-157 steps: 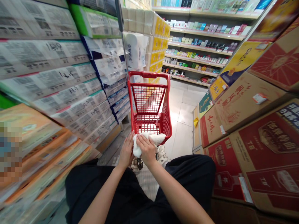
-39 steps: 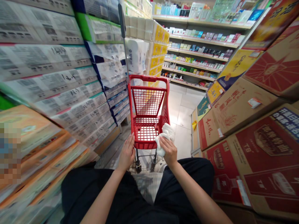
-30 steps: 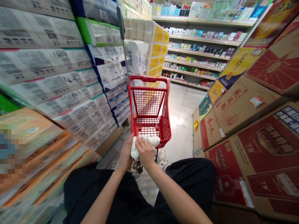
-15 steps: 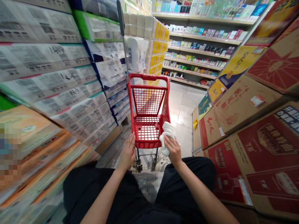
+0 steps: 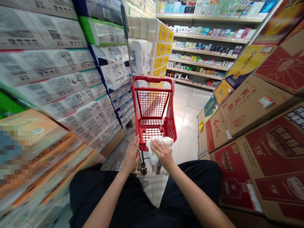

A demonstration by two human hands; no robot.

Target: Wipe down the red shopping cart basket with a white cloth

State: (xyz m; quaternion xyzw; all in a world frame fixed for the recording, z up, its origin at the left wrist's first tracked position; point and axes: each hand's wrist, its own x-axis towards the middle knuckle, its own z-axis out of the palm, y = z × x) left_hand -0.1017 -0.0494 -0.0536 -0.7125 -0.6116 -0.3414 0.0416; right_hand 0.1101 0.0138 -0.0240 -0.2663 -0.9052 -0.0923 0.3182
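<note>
A small red shopping cart with a grid basket stands between my knees. My left hand lies against its near left corner, fingers stretched out along the outer side and touching the rim. In my right hand is a bunched white cloth, pressed against the near end of the basket. The cloth and hand cover part of the near rim and the right front wheel. Through the grid the basket floor shows no goods.
Stacked white packs and orange packs line my left side. Cardboard cartons rise close on the right. A thin pole stands at the cart's far left. Shelves of small boxes cross the far end beyond the tiled floor.
My right hand has moved left with the cloth, from the basket's near right corner to the middle of its near end. My left hand stays at the left corner.
</note>
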